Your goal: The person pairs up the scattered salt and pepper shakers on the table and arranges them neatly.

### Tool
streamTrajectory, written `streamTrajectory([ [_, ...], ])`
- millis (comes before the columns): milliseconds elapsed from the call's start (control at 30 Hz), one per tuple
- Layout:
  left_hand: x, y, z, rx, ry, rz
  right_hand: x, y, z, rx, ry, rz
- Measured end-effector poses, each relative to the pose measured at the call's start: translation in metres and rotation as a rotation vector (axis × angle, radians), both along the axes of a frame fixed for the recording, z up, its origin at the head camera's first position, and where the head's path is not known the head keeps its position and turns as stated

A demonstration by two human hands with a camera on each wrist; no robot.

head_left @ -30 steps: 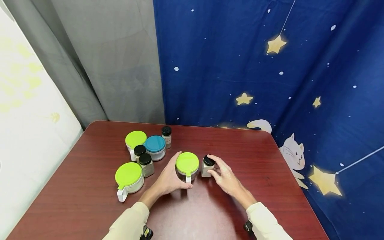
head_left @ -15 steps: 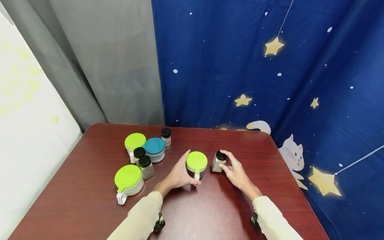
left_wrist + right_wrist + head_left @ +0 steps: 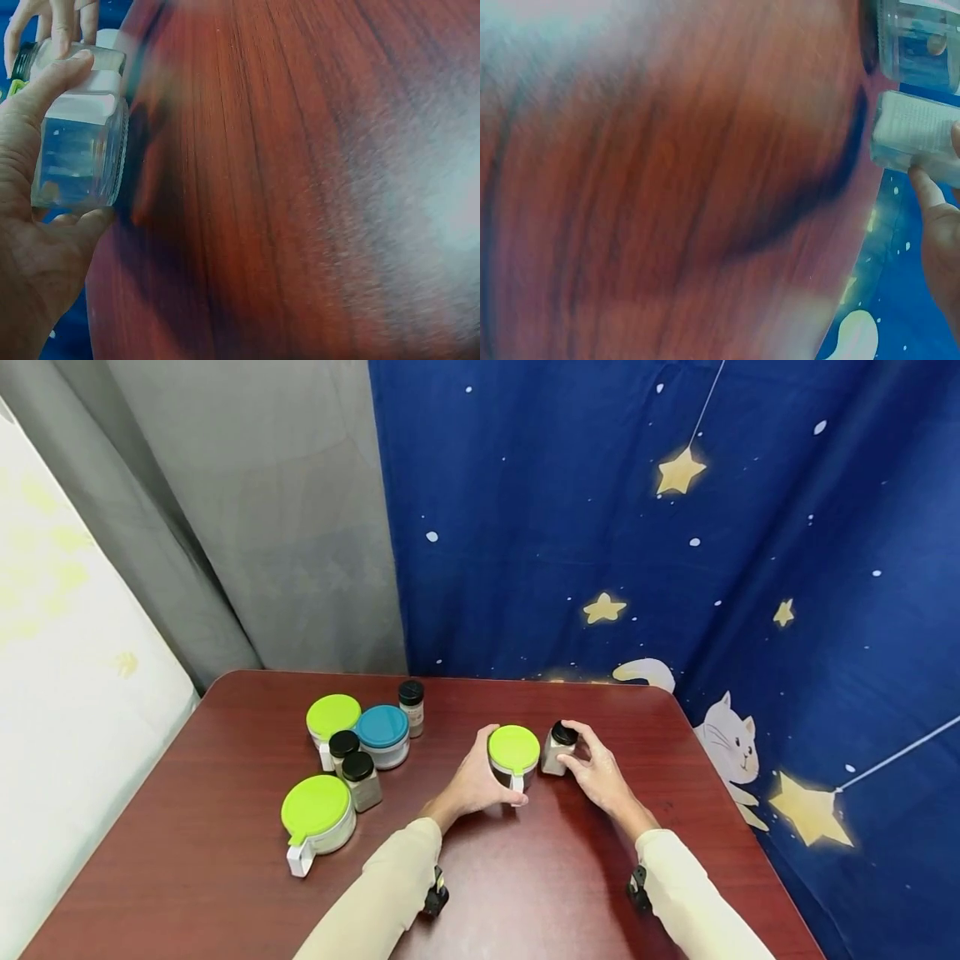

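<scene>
My left hand grips a round glass seasoning jar with a lime-green lid and white handle, fingers behind it and thumb by the handle. In the left wrist view the clear body of this jar shows beside my thumb. Just to its right, my right hand holds a small square spice bottle between fingers and thumb, near its black cap. The bottle leans slightly in the head view. Seen from the right wrist, the bottle and the glass jar stand with a narrow gap between them.
Left on the reddish-brown table is a group: two green-lidded jars, a front one and a rear one, a blue-lidded jar, and black-capped spice bottles. Curtains hang behind the far table edge.
Both hands have moved right and a little toward the back, carrying the green-lidded jar and the spice bottle along. The gap between these two widened, then narrowed. The group on the left stays put.
</scene>
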State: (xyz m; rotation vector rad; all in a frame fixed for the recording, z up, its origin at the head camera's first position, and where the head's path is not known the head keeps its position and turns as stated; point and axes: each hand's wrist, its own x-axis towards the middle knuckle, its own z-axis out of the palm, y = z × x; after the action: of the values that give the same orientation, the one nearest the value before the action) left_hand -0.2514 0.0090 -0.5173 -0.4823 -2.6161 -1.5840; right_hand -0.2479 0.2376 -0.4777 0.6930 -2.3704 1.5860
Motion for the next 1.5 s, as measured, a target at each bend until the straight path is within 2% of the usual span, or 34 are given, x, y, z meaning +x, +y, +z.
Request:
streamTrajectory([
  [167, -0.005, 0.012, -0.002, -0.035, 0.009, 0.009, -0.005, 0.012, 0.001, 0.015, -0.045, 0.006],
  [233, -0.007, 0.017, -0.003, -0.023, 0.016, 0.01, -0.008, 0.017, 0.002, 0.017, -0.038, 0.016],
  [400, -0.015, 0.024, -0.004, 0.003, 0.047, -0.015, -0.017, 0.026, -0.008, 0.006, -0.015, 0.021],
  [533, -0.019, 0.028, -0.005, -0.019, 0.038, -0.029, -0.012, 0.022, -0.004, -0.005, -0.043, 0.015],
  [567, -0.02, 0.029, -0.005, -0.038, 0.027, -0.027, -0.011, 0.021, -0.004, -0.005, -0.046, 0.013],
  [633, -0.021, 0.031, -0.003, -0.13, 0.025, -0.009, -0.009, 0.02, 0.0, -0.025, -0.059, 0.004],
  [700, -0.022, 0.033, 0.0, -0.231, 0.026, 0.02, -0.011, 0.021, 0.002, -0.04, -0.064, -0.005],
  [800, -0.024, 0.036, 0.006, -0.335, 0.03, 0.056, -0.016, 0.023, 0.001, -0.077, -0.079, -0.012],
  [933, -0.023, 0.042, 0.009, -0.302, -0.019, 0.072, -0.022, 0.025, -0.005, -0.057, -0.093, -0.042],
  [1033, -0.021, 0.047, 0.007, -0.239, -0.045, 0.09, -0.027, 0.027, -0.014, 0.018, -0.068, -0.108],
  [1167, -0.019, 0.054, 0.007, -0.173, -0.045, 0.1, -0.03, 0.026, -0.022, 0.088, -0.044, -0.209],
  [1400, -0.016, 0.063, 0.007, -0.239, -0.081, 0.105, -0.033, 0.021, -0.028, 0.157, -0.065, -0.31],
  [1500, -0.016, 0.066, 0.006, -0.239, -0.077, 0.105, -0.034, 0.021, -0.029, 0.174, -0.08, -0.343],
])
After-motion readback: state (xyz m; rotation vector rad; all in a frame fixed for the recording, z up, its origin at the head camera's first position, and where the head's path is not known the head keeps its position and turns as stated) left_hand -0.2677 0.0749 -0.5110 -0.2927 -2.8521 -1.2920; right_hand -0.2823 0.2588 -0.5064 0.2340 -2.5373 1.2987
